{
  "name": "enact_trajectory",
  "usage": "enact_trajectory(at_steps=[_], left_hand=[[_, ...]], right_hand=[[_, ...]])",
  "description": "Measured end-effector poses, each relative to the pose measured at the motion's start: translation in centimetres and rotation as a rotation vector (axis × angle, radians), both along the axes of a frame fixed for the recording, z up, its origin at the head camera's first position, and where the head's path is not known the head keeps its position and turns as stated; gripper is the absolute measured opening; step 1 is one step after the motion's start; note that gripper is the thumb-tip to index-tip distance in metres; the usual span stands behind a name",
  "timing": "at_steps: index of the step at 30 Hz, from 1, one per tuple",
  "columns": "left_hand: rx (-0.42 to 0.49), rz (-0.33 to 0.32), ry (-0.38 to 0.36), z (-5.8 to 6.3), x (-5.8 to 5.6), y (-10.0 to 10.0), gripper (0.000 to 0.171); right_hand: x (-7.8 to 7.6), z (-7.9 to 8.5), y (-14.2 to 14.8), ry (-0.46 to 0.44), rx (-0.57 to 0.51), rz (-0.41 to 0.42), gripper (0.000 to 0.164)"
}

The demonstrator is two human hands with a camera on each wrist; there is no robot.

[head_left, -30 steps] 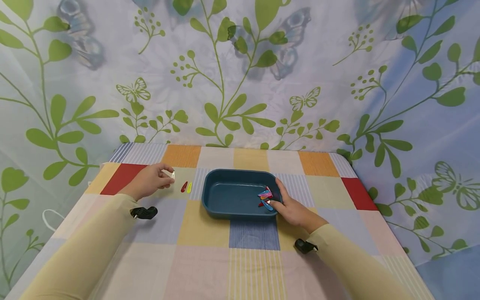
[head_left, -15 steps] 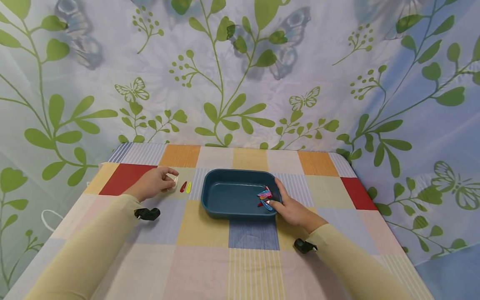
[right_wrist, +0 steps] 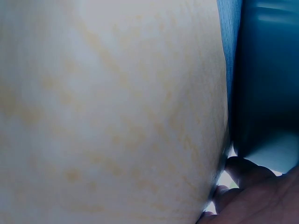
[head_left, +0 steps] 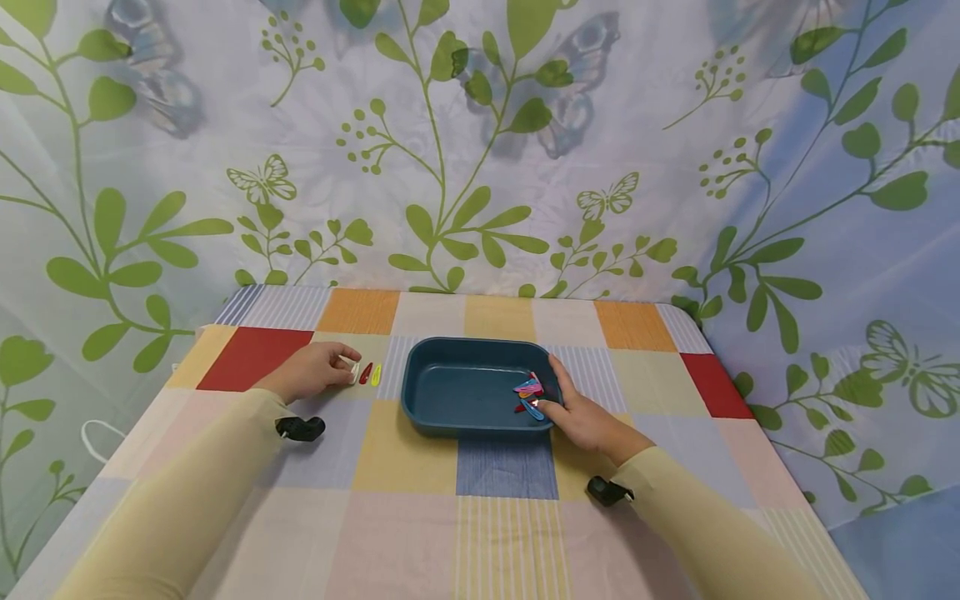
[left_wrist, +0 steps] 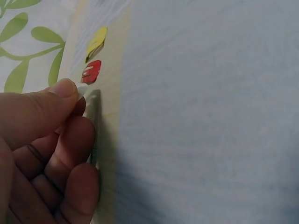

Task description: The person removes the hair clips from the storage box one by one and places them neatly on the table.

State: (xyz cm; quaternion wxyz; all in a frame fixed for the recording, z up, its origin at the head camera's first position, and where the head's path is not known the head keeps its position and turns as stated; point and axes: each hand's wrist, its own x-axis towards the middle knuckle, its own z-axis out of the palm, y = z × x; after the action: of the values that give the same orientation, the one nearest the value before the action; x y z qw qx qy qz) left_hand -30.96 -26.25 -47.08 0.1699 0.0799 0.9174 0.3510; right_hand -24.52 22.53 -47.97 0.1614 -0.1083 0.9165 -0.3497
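From my remote station I record a left sleeve and a right sleeve, both long, in plain pale khaki fabric, smooth with faint creases. I find each sleeve ending in a simple cuff at the wrist. Left grip and right grip: bare, five-fingered. At the left cuff I log a compact black wrist unit, elongated, rounded at one end. At the right cuff, a matching black unit; finer markings illegible to me.
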Motion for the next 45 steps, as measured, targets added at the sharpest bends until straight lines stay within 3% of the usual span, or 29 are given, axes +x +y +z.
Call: enact_trajectory(at_steps=[21, 32, 45], left_hand=[[-0.148, -0.021, 0.01, -0.42, -0.68, 0.03, 0.037], [-0.165, -0.072, 0.025, -0.53, -0.59, 0.13, 0.045], [-0.159, -0.054, 0.006, -0.71, -0.45, 0.49, 0.045]], right_hand=[[-0.16, 0.16, -0.44, -0.024, -0.01, -0.007, 0.087], [-0.11, 0.07, -0.33, -0.022, -0.018, -0.008, 0.086], [-0.13, -0.01, -0.23, -0.018, -0.013, -0.007, 0.086]])
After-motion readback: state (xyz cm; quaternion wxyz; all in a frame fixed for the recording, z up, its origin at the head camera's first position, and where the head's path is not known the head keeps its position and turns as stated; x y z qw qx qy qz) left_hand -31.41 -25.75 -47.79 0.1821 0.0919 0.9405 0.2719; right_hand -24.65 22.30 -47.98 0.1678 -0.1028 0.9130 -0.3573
